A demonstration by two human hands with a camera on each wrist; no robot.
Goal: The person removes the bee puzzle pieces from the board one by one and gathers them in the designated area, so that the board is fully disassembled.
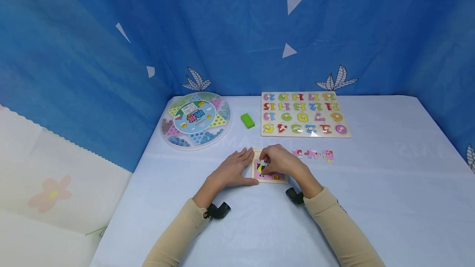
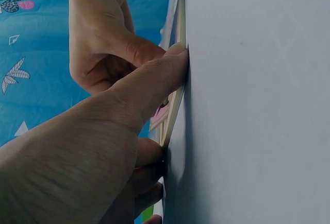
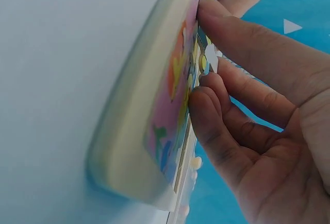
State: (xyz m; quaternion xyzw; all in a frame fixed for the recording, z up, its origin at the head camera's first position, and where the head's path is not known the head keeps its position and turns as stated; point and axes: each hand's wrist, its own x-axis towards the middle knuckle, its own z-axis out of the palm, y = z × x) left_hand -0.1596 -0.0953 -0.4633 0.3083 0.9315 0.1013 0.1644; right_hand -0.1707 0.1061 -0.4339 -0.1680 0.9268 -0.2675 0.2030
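Wooden frame (image 1: 272,181) beneath right hand (image 1: 283,162), its grip narrow on a mostly hidden piece (image 3: 210,58), left hand (image 1: 232,171) spread alongside.

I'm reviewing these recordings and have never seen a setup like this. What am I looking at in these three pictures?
No robot here: a person works bare-handed. The wide picture comes from a camera worn on the head, looking forward and down; the close ones are taken from each wrist, so the table appears tipped sideways. The left hand rests against the edge of a small framed puzzle, and the right hand has its fingertips at the puzzle's picture; whether they pinch a piece is hard to tell. Three loose pieces lie to the right; beyond are a number board, a green block and a round board game.
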